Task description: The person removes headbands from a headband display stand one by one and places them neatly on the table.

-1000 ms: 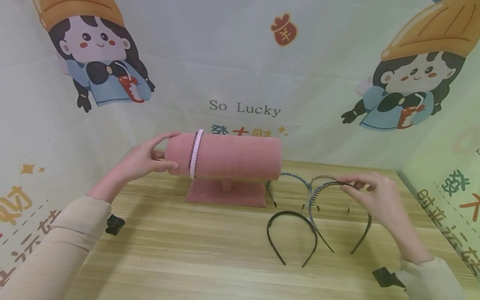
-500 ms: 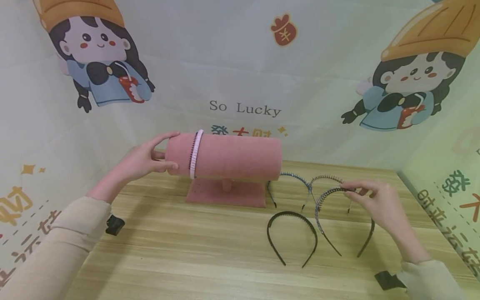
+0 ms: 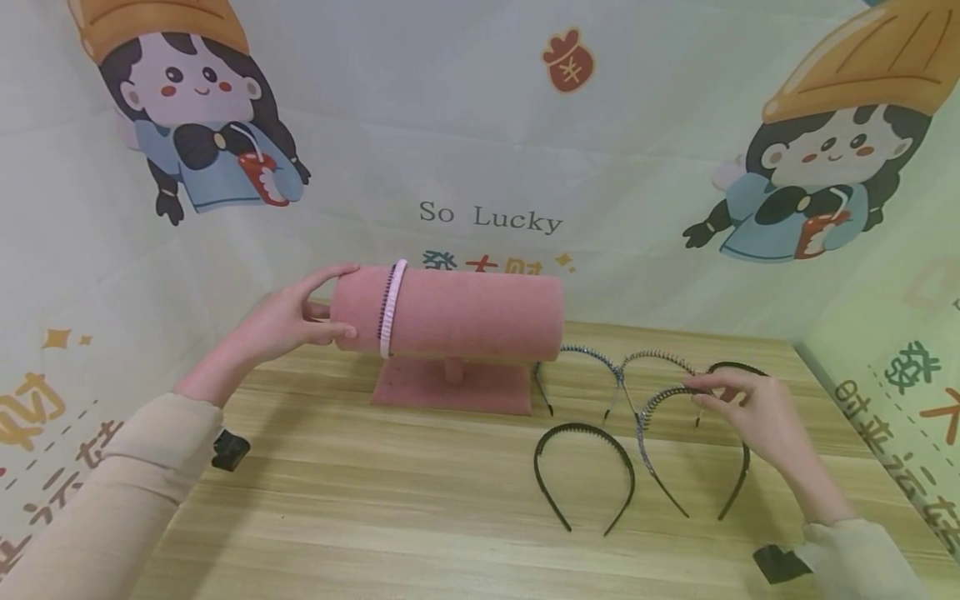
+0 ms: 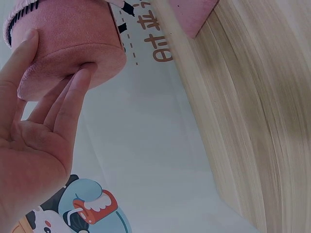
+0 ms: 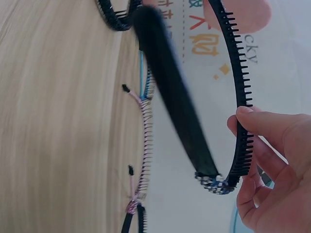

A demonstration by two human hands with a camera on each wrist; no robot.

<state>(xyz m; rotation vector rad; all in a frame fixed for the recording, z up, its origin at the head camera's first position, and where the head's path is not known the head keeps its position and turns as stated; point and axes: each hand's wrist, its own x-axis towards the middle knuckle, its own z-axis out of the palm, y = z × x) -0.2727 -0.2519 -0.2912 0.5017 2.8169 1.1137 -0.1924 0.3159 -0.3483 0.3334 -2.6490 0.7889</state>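
Note:
A pink velvety display roll (image 3: 480, 312) stands on its flat base. My left hand (image 3: 281, 323) grips the roll's left end, with the thumb on the outer surface and fingers in the hollow end, as the left wrist view shows. Around the roll sits a pale pink headband (image 3: 390, 312) with dark teeth. My right hand (image 3: 757, 412) pinches a black toothed headband (image 5: 177, 102) near its top between thumb and fingers. Glittery stones (image 5: 211, 183) cover a part of its side. It is upright, ends pointing down, with part of it hidden behind the hand.
A black headband (image 3: 585, 427) lies on the wooden table (image 3: 360, 508) left of the right hand. Farther back are a blue headband (image 3: 592, 354), a pinkish one (image 3: 656, 353) and a dark one (image 3: 738, 365). Printed cloth (image 3: 465, 133) walls the table in.
My right hand has moved slightly right and toward me with the black headband. The dark headband behind it has come into view. My left hand and the roll have stayed put.

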